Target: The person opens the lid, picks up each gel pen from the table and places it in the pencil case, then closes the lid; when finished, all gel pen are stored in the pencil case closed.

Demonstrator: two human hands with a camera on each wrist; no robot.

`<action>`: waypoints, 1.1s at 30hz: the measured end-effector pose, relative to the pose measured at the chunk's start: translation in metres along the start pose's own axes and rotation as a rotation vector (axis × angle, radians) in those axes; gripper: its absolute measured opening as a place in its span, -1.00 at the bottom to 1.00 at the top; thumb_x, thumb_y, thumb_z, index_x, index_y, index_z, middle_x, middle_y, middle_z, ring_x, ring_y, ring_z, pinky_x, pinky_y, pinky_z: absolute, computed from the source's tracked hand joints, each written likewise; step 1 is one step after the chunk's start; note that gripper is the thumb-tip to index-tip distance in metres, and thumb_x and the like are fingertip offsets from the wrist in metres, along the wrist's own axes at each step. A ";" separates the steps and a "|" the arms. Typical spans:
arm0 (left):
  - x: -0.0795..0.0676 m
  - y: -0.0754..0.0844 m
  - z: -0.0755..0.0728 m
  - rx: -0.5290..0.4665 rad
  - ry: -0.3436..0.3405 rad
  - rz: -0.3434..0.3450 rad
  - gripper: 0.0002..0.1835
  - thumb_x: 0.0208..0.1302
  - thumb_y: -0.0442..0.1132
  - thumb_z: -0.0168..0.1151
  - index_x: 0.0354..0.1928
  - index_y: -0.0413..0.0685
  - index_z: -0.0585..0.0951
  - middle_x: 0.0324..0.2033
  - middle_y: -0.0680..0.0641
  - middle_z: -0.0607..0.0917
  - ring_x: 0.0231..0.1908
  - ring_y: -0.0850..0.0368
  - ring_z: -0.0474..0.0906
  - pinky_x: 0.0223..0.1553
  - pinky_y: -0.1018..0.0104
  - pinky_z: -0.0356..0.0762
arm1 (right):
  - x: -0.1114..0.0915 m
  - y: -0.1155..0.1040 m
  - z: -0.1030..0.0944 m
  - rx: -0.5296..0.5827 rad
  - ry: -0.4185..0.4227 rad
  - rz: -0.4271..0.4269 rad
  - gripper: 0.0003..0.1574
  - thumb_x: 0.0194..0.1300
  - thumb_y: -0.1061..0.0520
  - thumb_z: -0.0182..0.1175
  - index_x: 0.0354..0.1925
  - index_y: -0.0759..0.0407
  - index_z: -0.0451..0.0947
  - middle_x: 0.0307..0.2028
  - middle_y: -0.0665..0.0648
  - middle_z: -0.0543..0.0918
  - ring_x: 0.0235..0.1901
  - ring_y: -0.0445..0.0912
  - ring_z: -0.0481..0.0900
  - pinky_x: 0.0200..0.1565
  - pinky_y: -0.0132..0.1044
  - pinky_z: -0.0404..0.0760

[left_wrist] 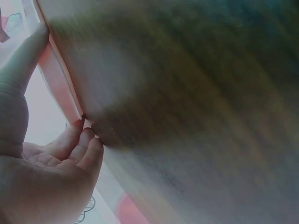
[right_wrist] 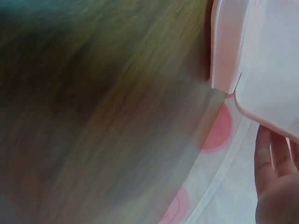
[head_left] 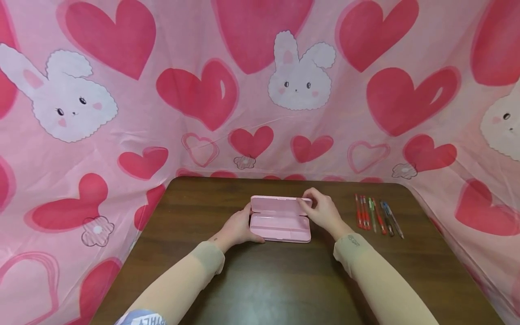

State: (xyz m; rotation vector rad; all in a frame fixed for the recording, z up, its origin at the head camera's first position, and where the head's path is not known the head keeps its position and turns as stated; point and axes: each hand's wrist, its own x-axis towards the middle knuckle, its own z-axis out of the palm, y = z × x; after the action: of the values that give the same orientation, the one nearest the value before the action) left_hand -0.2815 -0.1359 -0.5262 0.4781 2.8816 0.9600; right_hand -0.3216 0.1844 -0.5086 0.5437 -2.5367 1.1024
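A pink pencil case (head_left: 271, 224) lies on the table with its lid (head_left: 276, 206) raised at the back. Inside, a low divider parts the bare tray, and no pens are in it. My left hand (head_left: 237, 228) grips the case's left end, thumb at the front edge and fingers toward the back; the left wrist view shows the fingertips against the pink wall (left_wrist: 60, 81). At the lid's right corner, my right hand (head_left: 323, 211) pinches the edge between thumb and fingers. In the right wrist view, fingers (right_wrist: 265, 158) reach behind the lid, while the thumb is out of sight.
Several pens (head_left: 371, 214) with red, green, blue and dark parts lie side by side on the right of the dark wooden table (head_left: 260, 280). A pink cloth (head_left: 252, 117) with hearts and rabbits hangs behind and around the table.
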 end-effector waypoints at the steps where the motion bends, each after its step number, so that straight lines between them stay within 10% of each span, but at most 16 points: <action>1: 0.000 -0.001 0.000 0.004 0.003 0.005 0.37 -0.20 0.16 0.89 0.63 -0.02 0.24 0.29 -0.16 0.73 0.25 -0.15 0.71 0.41 -0.10 0.63 | 0.001 0.000 0.001 0.000 0.009 0.013 -0.75 0.46 -0.05 0.48 -0.11 0.01 0.64 -0.36 0.04 0.75 -0.39 -0.07 0.58 -0.29 -0.26 0.57; 33: -0.004 0.005 0.003 0.039 0.007 -0.016 0.46 -0.17 0.18 0.87 0.71 -0.07 0.17 0.36 -0.24 0.70 0.30 -0.19 0.69 0.43 -0.14 0.62 | 0.034 -0.002 0.031 0.017 0.043 0.454 -0.45 0.54 -0.24 0.31 0.12 0.19 0.66 0.11 0.37 0.78 0.12 0.29 0.69 0.25 0.19 0.61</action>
State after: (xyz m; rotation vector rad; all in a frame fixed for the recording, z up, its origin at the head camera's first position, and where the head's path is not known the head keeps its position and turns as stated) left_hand -0.2758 -0.1310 -0.5258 0.4552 2.9105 0.9059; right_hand -0.3546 0.1529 -0.5133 -0.0633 -2.6844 1.2626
